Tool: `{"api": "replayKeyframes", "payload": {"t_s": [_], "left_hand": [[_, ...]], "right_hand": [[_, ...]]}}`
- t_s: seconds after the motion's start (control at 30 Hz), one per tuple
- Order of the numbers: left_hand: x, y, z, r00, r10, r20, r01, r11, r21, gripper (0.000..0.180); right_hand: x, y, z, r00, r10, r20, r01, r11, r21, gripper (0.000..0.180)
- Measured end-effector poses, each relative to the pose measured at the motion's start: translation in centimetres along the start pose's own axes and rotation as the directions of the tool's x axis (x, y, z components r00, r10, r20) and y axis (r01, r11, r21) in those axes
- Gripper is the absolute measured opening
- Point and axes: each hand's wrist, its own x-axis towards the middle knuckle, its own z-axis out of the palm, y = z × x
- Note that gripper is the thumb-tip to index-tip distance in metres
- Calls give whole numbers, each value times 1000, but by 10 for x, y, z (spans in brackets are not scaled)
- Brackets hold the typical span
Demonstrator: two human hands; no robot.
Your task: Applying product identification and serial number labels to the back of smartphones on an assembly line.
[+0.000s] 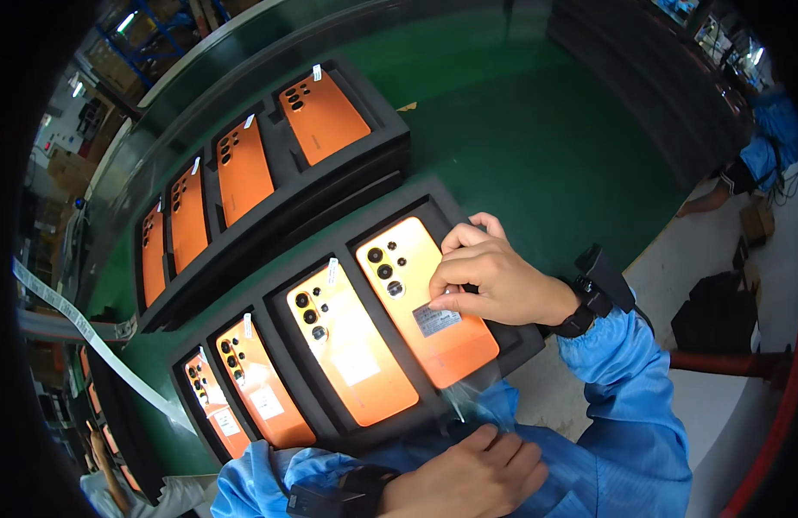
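My right hand (pixel 494 278) is over the rightmost orange phone (pixel 459 358) in the near black foam tray (pixel 334 420). Its thumb and forefinger are pinched on the upper edge of a small grey printed label (pixel 437 319), which lies against the phone's back below the camera lenses. My left hand (pixel 470 480) is close to my body with its fingers curled; what they hold, if anything, is hidden. Between that hand and the phone's lower end shows a piece of clear film (pixel 470 399). Left of this phone, another orange phone (pixel 386 384) bears a pale label.
More orange phones (pixel 282 423) fill the near tray's left slots. Behind it, a second foam tray (pixel 386 129) holds several more. Both rest on a green work surface (pixel 520 112). A white printed strip (pixel 97 341) hangs at the left. Other people are at the far left and right.
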Motion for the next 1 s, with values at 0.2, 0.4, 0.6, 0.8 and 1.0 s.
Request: {"api": "replayKeyframes", "payload": {"t_s": [0.2,0.4,0.6,0.8,1.0], "left_hand": [[3,-2,2,998,15,-60,-17,999,-41,13],[1,-1,5,998,2,-60,-6,998,-62,13],[2,-2,3,999,15,-48,-17,999,-32,13],[-1,-1,13,998,4,-65,-5,1000,-16,14],[0,-1,8,999,8,-40,-9,1000,-21,15]], "right_hand": [[-3,0,-1,999,-7,38,8,999,-46,11],[-1,-4,-2,998,9,63,-5,998,-56,10],[0,-3,-2,997,16,76,-11,998,-68,10],[0,-5,-2,995,40,92,-32,996,-81,10],[-1,-4,0,996,38,85,-31,996,-82,11]]}}
